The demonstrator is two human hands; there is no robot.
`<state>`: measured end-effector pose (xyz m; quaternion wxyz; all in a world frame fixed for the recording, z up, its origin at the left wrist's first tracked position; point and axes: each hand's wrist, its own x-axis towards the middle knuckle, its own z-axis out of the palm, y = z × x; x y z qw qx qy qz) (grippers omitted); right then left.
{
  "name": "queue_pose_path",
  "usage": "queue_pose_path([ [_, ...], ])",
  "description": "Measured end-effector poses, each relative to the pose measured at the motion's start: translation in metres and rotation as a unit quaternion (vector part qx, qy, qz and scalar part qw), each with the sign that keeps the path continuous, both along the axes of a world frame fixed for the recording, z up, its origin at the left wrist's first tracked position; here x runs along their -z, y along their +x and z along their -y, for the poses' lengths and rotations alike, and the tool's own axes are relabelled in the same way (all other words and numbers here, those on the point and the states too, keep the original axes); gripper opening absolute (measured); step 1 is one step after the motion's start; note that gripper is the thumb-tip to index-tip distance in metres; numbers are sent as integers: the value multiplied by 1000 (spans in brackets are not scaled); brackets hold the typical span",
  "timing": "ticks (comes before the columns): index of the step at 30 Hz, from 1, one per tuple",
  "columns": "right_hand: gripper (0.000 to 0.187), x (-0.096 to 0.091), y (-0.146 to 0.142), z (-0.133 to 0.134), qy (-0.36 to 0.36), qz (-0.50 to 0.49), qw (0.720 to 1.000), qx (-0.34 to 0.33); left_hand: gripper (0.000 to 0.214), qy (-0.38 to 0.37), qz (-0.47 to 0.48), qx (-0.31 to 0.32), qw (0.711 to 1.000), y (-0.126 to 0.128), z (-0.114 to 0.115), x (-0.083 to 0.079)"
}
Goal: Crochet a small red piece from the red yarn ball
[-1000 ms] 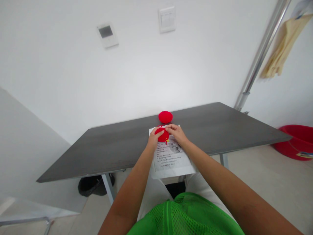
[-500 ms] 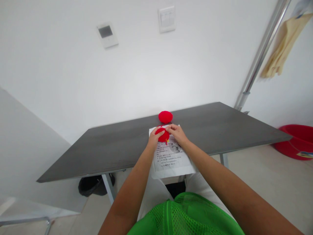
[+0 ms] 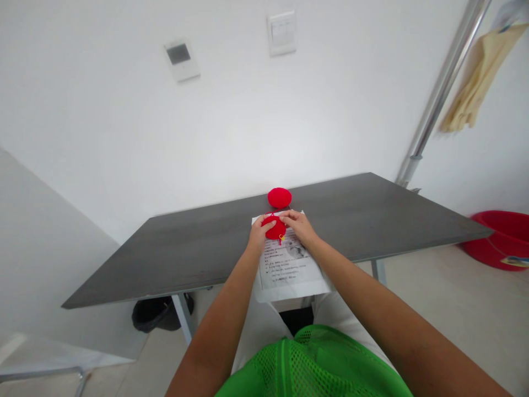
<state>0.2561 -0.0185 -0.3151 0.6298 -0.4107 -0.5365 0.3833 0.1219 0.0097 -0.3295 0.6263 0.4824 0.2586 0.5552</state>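
- The left grip point(image 3: 259, 231) pinches the red round piece point(image 3: 275, 229), its thumb lying across the top face.
- The right grip point(image 3: 298, 224) has thumb and forefinger drawn close together at the piece's upper right edge; whether they close on that edge or on something slim, I cannot tell.
- So the red round piece sits between the two grips, with a small yellow loop point(image 3: 281, 237) at its near edge, below the right fingertips.
- The red ball point(image 3: 280, 197) rests on the desk point(image 3: 198, 248), just beyond both grips.
- A printed sheet point(image 3: 285, 275) lies under the grips and reaches toward the person, past the desk's near edge.
- The step in hand looks like close fingertip work on the piece's edge, left steadying, right working.
- The next move seems to call for a firm left hold, small right fingertip motion, and care not to tug the yellow loop.
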Motion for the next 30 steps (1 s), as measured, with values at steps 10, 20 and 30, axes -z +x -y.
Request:
queue_pose_path([
  [10, 18, 1, 0, -1, 1, 0, 1000, 0, 31, 8, -13, -5, 1000, -1, -1, 1],
  [20, 14, -1, 0, 0, 5, 8, 1000, 9, 32, 14, -12, 4, 1000, 0, -2, 2],
  [30, 17, 0, 0, 0, 7, 11, 1000, 2, 30, 9, -5, 1, 1000, -1, -4, 4],
])
